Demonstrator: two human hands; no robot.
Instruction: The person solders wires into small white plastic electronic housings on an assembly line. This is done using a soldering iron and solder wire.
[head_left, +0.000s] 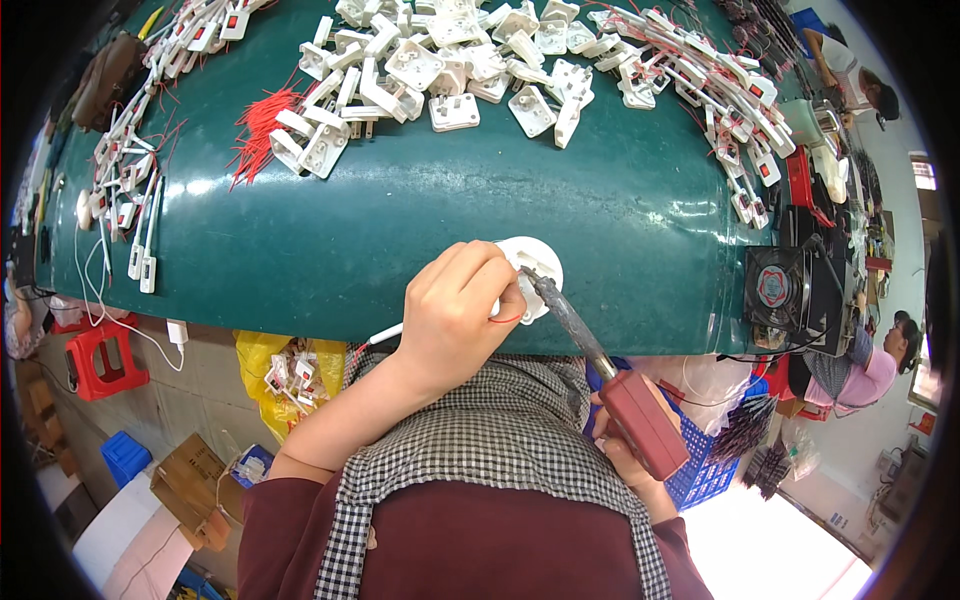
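While a dark green worktop (400, 220) fills the upper part of the head view, the room around it is a cluttered workshop with a pale floor. At the near edge of the worktop, toward its middle, lies one round white plastic part (533, 268) with a red wire (507, 318) at its side. One left hand (458, 310) is clenched on that part and wire. One right hand (622, 455), below the edge, grasps the red handle of a single soldering iron (600, 370), whose dark tip touches the part. Along the far edge a heap of white plug housings (450, 60), too many to count, lies beside one bundle of red wires (262, 125). One small black fan (775, 288) stands at the right edge. Under the worktop, a yellow bag (262, 362) holds white parts, and a blue basket (705, 470) sits beside the right hand, contents unclear. One red stool (105, 355) stands at the left.
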